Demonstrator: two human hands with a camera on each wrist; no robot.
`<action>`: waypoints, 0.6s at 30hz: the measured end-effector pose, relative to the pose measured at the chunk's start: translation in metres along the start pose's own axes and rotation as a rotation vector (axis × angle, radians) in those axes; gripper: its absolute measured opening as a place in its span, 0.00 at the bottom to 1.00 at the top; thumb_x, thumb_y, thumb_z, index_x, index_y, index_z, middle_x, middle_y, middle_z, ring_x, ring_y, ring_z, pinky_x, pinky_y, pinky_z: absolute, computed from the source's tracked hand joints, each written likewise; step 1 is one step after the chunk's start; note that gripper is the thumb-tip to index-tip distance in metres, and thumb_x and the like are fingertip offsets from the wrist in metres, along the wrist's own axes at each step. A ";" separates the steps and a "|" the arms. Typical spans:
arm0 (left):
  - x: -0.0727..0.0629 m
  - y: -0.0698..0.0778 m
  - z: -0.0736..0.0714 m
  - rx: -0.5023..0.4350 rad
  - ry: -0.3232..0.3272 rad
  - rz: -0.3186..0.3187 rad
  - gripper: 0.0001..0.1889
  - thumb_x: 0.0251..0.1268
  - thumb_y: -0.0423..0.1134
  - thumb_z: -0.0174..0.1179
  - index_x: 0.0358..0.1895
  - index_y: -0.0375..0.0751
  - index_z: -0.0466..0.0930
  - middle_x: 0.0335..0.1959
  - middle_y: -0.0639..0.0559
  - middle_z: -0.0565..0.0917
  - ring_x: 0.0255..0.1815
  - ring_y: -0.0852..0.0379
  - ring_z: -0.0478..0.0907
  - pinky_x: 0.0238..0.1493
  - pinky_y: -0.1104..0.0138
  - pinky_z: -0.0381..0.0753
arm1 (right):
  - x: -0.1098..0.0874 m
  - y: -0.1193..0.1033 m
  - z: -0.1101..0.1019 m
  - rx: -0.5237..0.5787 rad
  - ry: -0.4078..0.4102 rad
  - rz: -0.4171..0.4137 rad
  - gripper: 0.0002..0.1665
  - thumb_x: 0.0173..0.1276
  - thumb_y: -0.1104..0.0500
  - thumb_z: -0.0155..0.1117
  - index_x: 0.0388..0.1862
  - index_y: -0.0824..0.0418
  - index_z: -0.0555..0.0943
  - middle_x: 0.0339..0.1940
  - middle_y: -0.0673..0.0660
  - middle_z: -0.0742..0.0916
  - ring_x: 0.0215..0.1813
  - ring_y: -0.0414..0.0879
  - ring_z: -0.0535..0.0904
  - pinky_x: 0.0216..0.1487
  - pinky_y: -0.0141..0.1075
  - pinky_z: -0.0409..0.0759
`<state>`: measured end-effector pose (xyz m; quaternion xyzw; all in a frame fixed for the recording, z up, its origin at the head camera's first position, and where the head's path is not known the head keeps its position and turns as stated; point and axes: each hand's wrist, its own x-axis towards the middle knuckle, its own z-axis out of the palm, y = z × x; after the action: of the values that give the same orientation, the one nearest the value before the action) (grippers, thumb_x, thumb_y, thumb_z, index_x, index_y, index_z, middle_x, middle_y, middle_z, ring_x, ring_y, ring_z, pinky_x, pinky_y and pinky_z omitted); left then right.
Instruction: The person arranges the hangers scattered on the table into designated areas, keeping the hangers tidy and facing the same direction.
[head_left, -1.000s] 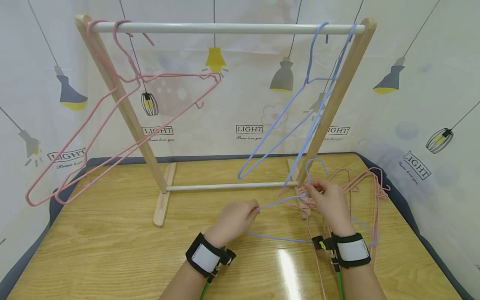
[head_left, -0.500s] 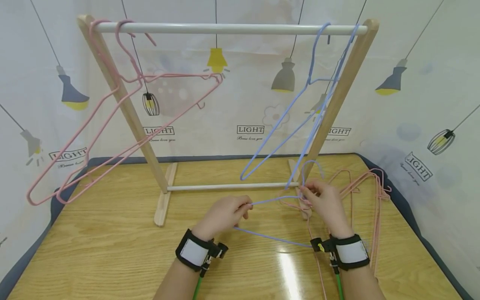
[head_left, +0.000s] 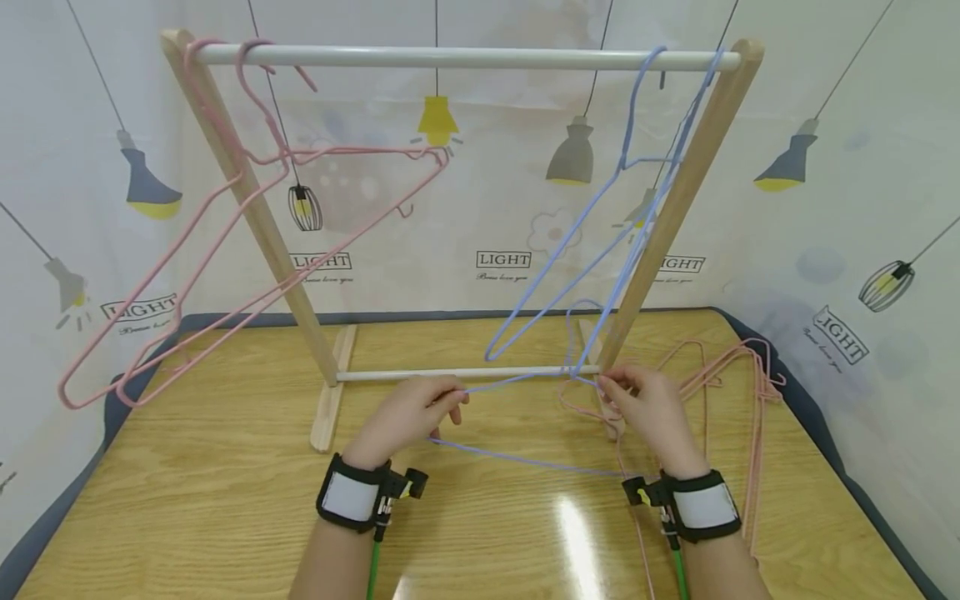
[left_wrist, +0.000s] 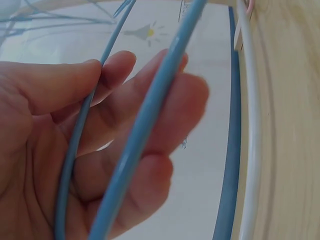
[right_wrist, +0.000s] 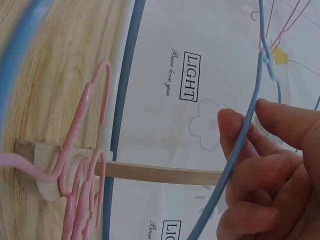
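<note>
Both hands hold a blue clothes hanger (head_left: 525, 459) level above the table, its hook pointing away toward the rack's right foot. My left hand (head_left: 408, 417) pinches one shoulder between thumb and index finger. In the left wrist view, the hanger's lower bar (left_wrist: 141, 125) crosses in front of the other fingers. On the other shoulder, near the neck, my right hand (head_left: 652, 408) pinches the wire with thumb and index finger. The right wrist view shows that pinched blue wire (right_wrist: 236, 155) clearly. In the head view, its right end is hidden behind the right hand and wrist.
A wooden rack with a white rail (head_left: 480, 57) stands behind. Pink hangers (head_left: 360, 151) hang at its left end, blue hangers (head_left: 625, 133) at its right. Several pink hangers (head_left: 756, 450) lie on the table (head_left: 247, 500) at the right, partly under the right forearm.
The left hand has moved left and slightly away, still pinching the blue hanger. The hanger's hook has shifted left behind the hanging blue hangers. The right hand stays nearly in place.
</note>
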<state>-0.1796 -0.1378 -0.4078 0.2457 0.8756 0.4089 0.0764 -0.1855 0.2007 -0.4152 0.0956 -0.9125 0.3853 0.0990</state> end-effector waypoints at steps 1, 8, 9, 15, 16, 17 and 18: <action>-0.001 -0.002 -0.003 -0.009 0.004 -0.003 0.11 0.84 0.37 0.51 0.47 0.40 0.83 0.31 0.54 0.83 0.19 0.59 0.76 0.27 0.66 0.82 | 0.000 0.000 0.000 -0.003 -0.003 -0.005 0.12 0.77 0.59 0.65 0.43 0.68 0.88 0.31 0.60 0.88 0.27 0.44 0.76 0.21 0.32 0.68; -0.015 -0.016 -0.025 -0.109 0.038 -0.041 0.12 0.84 0.36 0.50 0.45 0.35 0.82 0.33 0.48 0.84 0.23 0.55 0.80 0.29 0.63 0.84 | 0.001 0.005 0.002 -0.019 -0.018 -0.020 0.10 0.77 0.60 0.65 0.41 0.67 0.88 0.32 0.60 0.88 0.28 0.45 0.77 0.25 0.32 0.72; -0.017 -0.017 -0.027 -0.113 0.049 -0.049 0.12 0.84 0.36 0.50 0.45 0.35 0.82 0.33 0.48 0.84 0.23 0.55 0.80 0.30 0.62 0.85 | 0.000 0.006 0.002 -0.023 -0.019 -0.023 0.10 0.77 0.60 0.65 0.41 0.67 0.88 0.32 0.60 0.88 0.28 0.45 0.77 0.26 0.32 0.72; -0.028 -0.023 -0.040 -0.108 0.097 -0.092 0.13 0.85 0.39 0.50 0.46 0.37 0.82 0.34 0.49 0.84 0.23 0.53 0.82 0.31 0.62 0.85 | 0.001 0.008 0.002 -0.030 -0.034 -0.026 0.10 0.77 0.59 0.66 0.42 0.66 0.88 0.34 0.60 0.88 0.31 0.46 0.78 0.28 0.33 0.74; -0.029 -0.024 -0.042 -0.113 0.099 -0.097 0.13 0.85 0.40 0.50 0.46 0.36 0.82 0.35 0.48 0.84 0.24 0.53 0.82 0.32 0.62 0.85 | 0.001 0.008 0.001 -0.025 -0.040 -0.019 0.11 0.77 0.58 0.66 0.43 0.66 0.88 0.34 0.59 0.88 0.31 0.46 0.78 0.29 0.33 0.74; -0.031 -0.024 -0.044 -0.121 0.101 -0.101 0.13 0.85 0.40 0.50 0.47 0.36 0.82 0.35 0.48 0.84 0.24 0.52 0.82 0.32 0.61 0.86 | 0.001 0.008 0.000 -0.021 -0.045 -0.011 0.11 0.77 0.58 0.66 0.44 0.66 0.88 0.35 0.59 0.88 0.32 0.46 0.77 0.29 0.33 0.74; -0.032 -0.024 -0.046 -0.128 0.103 -0.105 0.13 0.85 0.40 0.50 0.47 0.35 0.82 0.35 0.47 0.84 0.24 0.52 0.82 0.33 0.61 0.86 | 0.001 0.008 -0.001 -0.019 -0.051 -0.002 0.12 0.77 0.58 0.65 0.45 0.67 0.88 0.35 0.59 0.88 0.32 0.46 0.77 0.29 0.34 0.74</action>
<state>-0.1762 -0.1979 -0.3985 0.1726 0.8620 0.4716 0.0682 -0.1882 0.2065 -0.4197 0.1055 -0.9182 0.3739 0.0769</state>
